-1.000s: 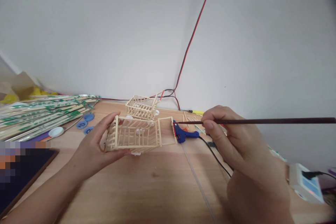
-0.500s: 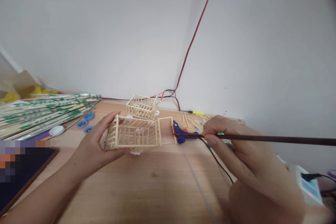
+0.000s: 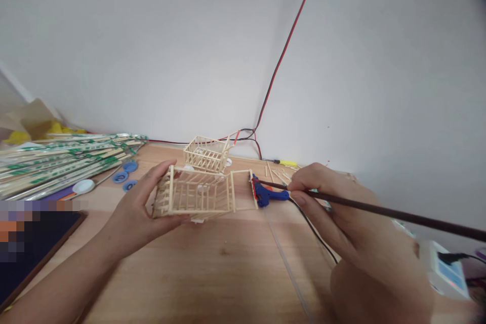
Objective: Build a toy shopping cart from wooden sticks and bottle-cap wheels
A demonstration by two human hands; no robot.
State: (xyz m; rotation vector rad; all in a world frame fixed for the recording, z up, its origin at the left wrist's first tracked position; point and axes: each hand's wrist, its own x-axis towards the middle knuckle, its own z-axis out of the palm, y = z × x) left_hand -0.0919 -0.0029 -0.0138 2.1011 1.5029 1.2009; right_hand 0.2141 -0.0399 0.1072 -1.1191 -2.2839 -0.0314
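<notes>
In my left hand (image 3: 142, 207) I grip the closed end of a small cart made of thin wooden sticks (image 3: 201, 212). Its slatted basket lies toward me, and its handle frame points right. My right hand (image 3: 334, 212) pinches a long, dark brown paintbrush (image 3: 357, 203). The brush's tip touches or nearly touches the end bar of the handle, where red paint shows. Just behind that bar lies a blue glue gun (image 3: 271, 195). A second stick cart (image 3: 207, 154) with a red handle bar stands behind the held one.
Packs of wooden sticks (image 3: 76, 162) lie at the left, with blue bottle caps (image 3: 120, 177) and a white spoon (image 3: 83, 187) nearby. A dark tablet-like panel (image 3: 41, 258) is at the lower left. A yellow-handled tool (image 3: 287, 163) lies by the wall; a white power strip (image 3: 444, 268) sits at right.
The brush tip has moved up along the cart's end bar, and the brush now slants more, its rear end lower. My left hand and the cart stay almost where they were.
</notes>
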